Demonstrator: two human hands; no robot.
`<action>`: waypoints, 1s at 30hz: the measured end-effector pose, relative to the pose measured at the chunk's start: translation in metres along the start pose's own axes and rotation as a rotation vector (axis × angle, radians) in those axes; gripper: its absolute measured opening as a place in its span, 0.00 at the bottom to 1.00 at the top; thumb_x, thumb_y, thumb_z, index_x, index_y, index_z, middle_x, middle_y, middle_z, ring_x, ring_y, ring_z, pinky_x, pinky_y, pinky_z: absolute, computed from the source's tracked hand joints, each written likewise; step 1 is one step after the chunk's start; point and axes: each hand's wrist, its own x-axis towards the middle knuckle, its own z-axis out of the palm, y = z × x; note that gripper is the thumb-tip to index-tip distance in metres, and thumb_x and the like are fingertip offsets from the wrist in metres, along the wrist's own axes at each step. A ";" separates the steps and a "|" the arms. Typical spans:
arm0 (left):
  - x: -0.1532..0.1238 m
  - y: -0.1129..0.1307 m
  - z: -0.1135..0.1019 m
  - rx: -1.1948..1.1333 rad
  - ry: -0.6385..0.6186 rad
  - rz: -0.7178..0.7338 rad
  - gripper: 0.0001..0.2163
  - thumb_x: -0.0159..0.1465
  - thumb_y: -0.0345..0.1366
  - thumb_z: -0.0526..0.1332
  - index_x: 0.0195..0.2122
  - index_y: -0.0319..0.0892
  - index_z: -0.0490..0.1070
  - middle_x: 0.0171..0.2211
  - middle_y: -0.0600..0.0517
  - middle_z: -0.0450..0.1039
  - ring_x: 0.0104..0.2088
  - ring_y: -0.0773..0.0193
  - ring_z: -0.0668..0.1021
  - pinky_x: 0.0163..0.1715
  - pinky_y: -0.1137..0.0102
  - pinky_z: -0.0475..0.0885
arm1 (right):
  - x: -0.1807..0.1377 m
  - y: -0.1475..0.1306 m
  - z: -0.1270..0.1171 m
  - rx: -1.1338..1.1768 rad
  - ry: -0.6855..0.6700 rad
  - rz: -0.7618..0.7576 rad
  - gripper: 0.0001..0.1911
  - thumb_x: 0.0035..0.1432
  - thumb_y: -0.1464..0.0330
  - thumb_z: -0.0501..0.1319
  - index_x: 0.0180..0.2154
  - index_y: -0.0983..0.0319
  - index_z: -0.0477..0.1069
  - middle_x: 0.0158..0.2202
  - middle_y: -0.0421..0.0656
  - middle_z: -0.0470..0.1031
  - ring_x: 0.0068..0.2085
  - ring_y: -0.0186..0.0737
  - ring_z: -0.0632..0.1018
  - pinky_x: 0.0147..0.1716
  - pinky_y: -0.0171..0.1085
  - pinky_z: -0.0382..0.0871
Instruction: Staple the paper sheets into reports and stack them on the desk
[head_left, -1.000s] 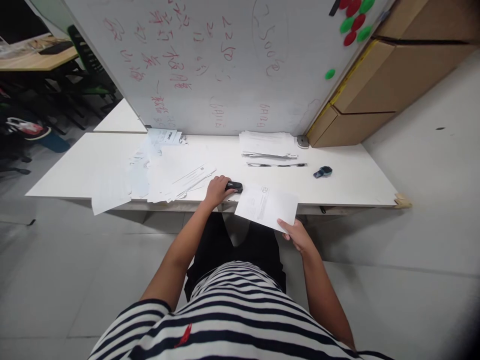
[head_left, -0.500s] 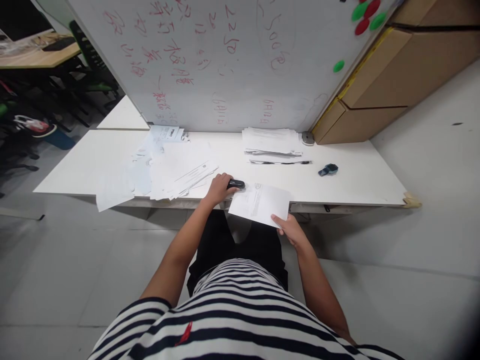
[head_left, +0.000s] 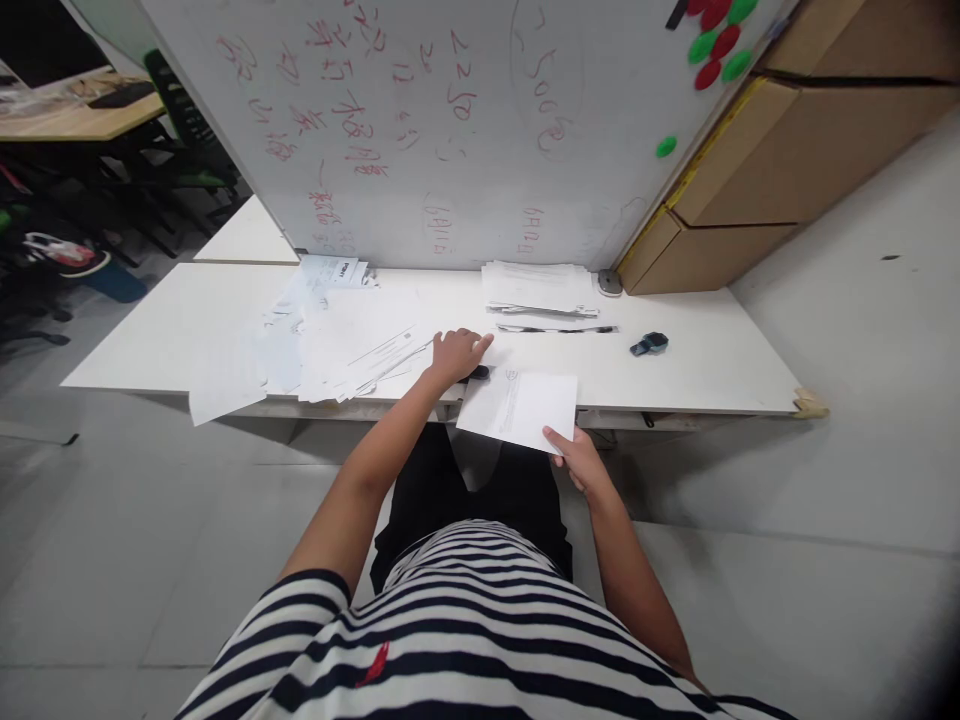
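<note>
My right hand (head_left: 577, 458) pinches the lower right corner of a white printed sheet of paper (head_left: 529, 410), thumb on top. The sheet reaches over the table's front edge. Above and to the left of it is my left hand (head_left: 459, 352), over the tabletop with its fingers apart and nothing in them. A black stapler (head_left: 478, 373) lies at the sheet's upper left corner. My left wrist hides part of the stapler.
Loose papers (head_left: 322, 330) spread over the left of the white table (head_left: 675, 380), some overhanging its edge. Behind the sheet are a paper stack (head_left: 540, 285), a thin dark strip (head_left: 555, 329) and a watch (head_left: 649, 344). A whiteboard (head_left: 480, 180) and cardboard boxes (head_left: 720, 250) stand behind.
My left hand has let go of the stapler and moved up and to the right. The sheet in my right hand has barely moved.
</note>
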 end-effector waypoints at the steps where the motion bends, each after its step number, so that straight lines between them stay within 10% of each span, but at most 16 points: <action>1: 0.004 0.003 0.004 0.002 0.010 -0.004 0.29 0.66 0.57 0.40 0.46 0.44 0.73 0.53 0.43 0.70 0.55 0.46 0.67 0.59 0.45 0.47 | -0.001 -0.001 -0.001 -0.007 0.008 -0.016 0.24 0.44 0.53 0.69 0.34 0.64 0.69 0.21 0.36 0.67 0.18 0.26 0.60 0.15 0.31 0.52; 9: 0.011 0.005 0.018 0.066 -0.119 -0.073 0.31 0.63 0.59 0.47 0.59 0.41 0.61 0.67 0.38 0.48 0.67 0.41 0.43 0.60 0.41 0.41 | -0.003 -0.001 -0.002 -0.085 0.115 -0.097 0.22 0.47 0.51 0.66 0.33 0.63 0.70 0.18 0.35 0.65 0.18 0.29 0.60 0.18 0.33 0.53; 30: 0.019 0.003 0.020 0.018 -0.208 -0.056 0.30 0.63 0.57 0.49 0.60 0.42 0.61 0.67 0.40 0.48 0.68 0.40 0.41 0.60 0.39 0.37 | 0.002 0.009 0.004 -0.077 0.244 -0.110 0.22 0.50 0.53 0.64 0.38 0.64 0.73 0.24 0.39 0.70 0.20 0.30 0.63 0.17 0.32 0.58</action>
